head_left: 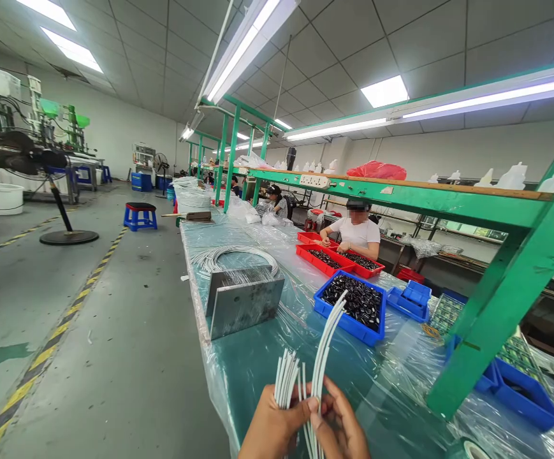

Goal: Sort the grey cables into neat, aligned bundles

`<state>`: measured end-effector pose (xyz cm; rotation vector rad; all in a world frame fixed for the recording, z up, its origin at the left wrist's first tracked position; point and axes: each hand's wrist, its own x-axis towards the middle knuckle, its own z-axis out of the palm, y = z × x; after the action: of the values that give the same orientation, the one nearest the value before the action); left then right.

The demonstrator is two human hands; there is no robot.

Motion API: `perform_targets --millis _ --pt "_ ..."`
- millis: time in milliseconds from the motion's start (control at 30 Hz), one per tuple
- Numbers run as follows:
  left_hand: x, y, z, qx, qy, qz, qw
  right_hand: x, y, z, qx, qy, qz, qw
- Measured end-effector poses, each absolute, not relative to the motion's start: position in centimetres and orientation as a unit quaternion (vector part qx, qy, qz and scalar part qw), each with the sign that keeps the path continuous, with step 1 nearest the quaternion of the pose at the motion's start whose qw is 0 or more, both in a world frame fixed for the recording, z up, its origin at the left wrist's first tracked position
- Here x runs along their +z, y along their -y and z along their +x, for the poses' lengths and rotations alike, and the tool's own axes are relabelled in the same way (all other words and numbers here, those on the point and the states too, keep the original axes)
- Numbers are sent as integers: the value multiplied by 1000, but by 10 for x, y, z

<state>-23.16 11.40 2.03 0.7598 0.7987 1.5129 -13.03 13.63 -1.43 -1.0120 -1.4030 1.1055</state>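
My left hand [277, 421] is closed round a bundle of thin white cables [285, 376], their cut ends pointing up. Beside it, my right hand [341, 421] pinches several longer white cables [324, 344] that curve up and to the right. The two thumbs are close together at the cables, above the near part of the table. Beyond my hands stands a grey metal fixture [248, 303] of upright plates, with a coil of white cable [243, 252] lying over it. The lower ends of the held cables are mostly hidden by my hands.
A blue tray [322, 309] of small black parts stands ahead, with red trays [300, 252] behind it. A co-worker in a white shirt [360, 236] sits across the table. A green frame post [487, 299] slants up at right. A roll of tape [468, 449] lies near.
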Motion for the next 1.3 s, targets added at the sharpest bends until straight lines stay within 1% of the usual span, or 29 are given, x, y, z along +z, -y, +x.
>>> perform_targets --millis 100,133,233,300,433,467,533,700,767,867,967,1133,1300 --pt "21 -114 -231 641 -387 364 554 12 -141 -131 445 576 -413 547" --pt "20 -114 -231 635 -403 374 543 19 -143 -131 453 579 -411 539" --pt "16 -115 -231 627 -414 395 528 30 -151 -131 510 582 -417 478" --pt "15 -114 -232 631 -406 396 529 29 -157 -131 540 556 -421 472" --pt "19 -107 -233 619 -449 375 524 30 -161 -129 552 478 -389 561" --pt "20 -105 -233 611 -459 372 527 33 -160 -128 555 472 -381 570" --pt "22 -103 -233 600 -458 369 543 42 -158 -125 565 492 -382 540" --pt "20 -105 -232 614 -350 420 569 62 -156 -116 598 588 -390 379" --pt "20 -105 -232 616 -329 430 572 61 -158 -113 597 615 -376 351" --pt "21 -105 -232 617 -327 429 573 54 -162 -112 569 657 -363 335" --pt "23 -102 -232 619 -317 425 579 53 -159 -113 571 662 -359 326" --pt "28 -99 -233 607 -311 455 572 65 -148 -116 596 622 -366 353" --pt "27 -98 -234 602 -331 455 567 65 -147 -117 568 633 -390 353"
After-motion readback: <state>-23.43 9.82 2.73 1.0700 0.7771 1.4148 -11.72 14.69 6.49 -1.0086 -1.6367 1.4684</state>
